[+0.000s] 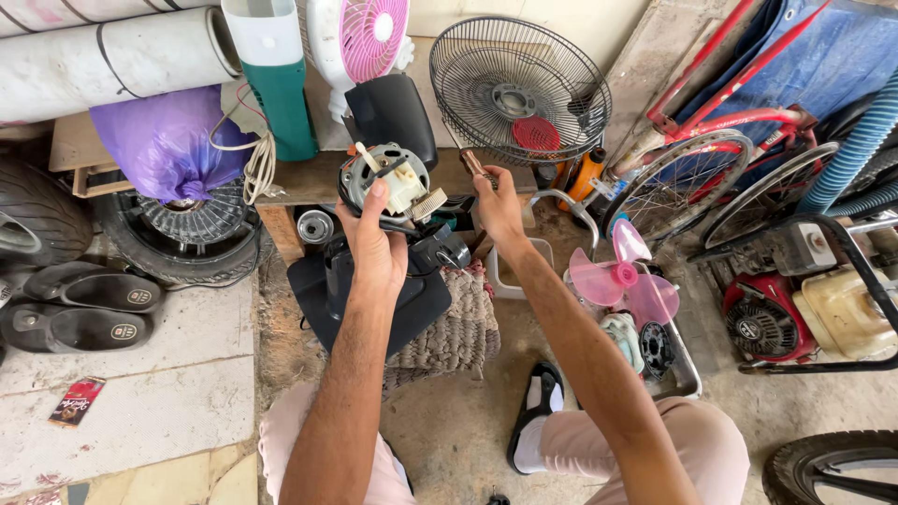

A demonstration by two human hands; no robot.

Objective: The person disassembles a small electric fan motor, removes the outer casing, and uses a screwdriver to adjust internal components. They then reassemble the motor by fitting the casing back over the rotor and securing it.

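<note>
My left hand (374, 245) is raised and grips a round fan motor (385, 178) with grey metal housing, a cream gearbox and a small shaft, black wires trailing below it. My right hand (496, 208) is lifted beside it, fingers closed around a small brownish tool or part (475, 164) that I cannot identify. Under both hands lies the black fan base (374, 299) on a woven mat (458, 332).
A black wire fan guard (519, 89) leans at the back, and a pink fan blade (622, 276) rests in a tray of parts. Tyres and sandals lie left. A red bicycle (720, 159) and a small generator (814, 309) stand right.
</note>
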